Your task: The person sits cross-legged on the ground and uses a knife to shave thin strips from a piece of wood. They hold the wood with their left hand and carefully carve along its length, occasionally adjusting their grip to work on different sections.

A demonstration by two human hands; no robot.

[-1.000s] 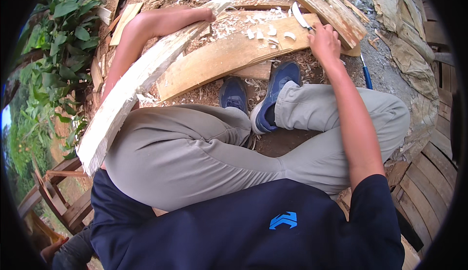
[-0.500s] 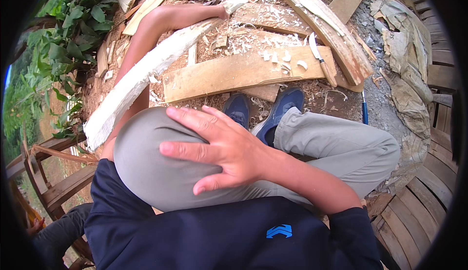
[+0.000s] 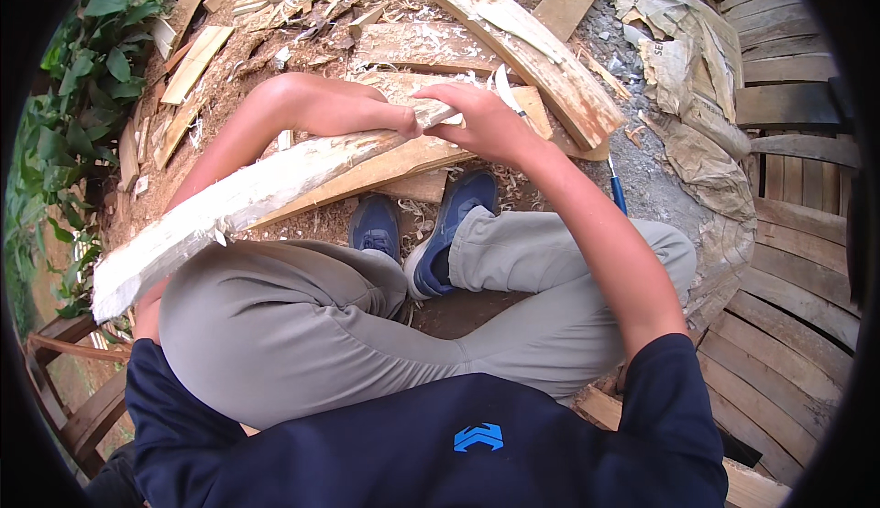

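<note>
A long pale piece of carved wood [image 3: 229, 192], rough and broad at its near left end, slants up to a narrow far end. My left hand [image 3: 353, 109] is wrapped round it near that narrow end. At the very tip, my right hand [image 3: 486, 121] has its thumb and fingers curled about the wood in a pinch. Below both hands lies a flat plank [image 3: 367, 176] on the ground. A knife [image 3: 506, 91] rests on the plank just past my right hand, which hides part of it.
A thick slab of timber [image 3: 522, 45] lies beyond the plank. A blue-handled tool [image 3: 618, 193] is to the right, beside a crumpled paper sack [image 3: 701, 155]. Offcuts and shavings [image 3: 302, 27] cover the ground at the far left. A slatted wooden wall [image 3: 788, 260] stands right.
My right hand has left my knee and reached forward to the narrow end of the wood. My left hand still grips the piece. The view has shifted to the right.
</note>
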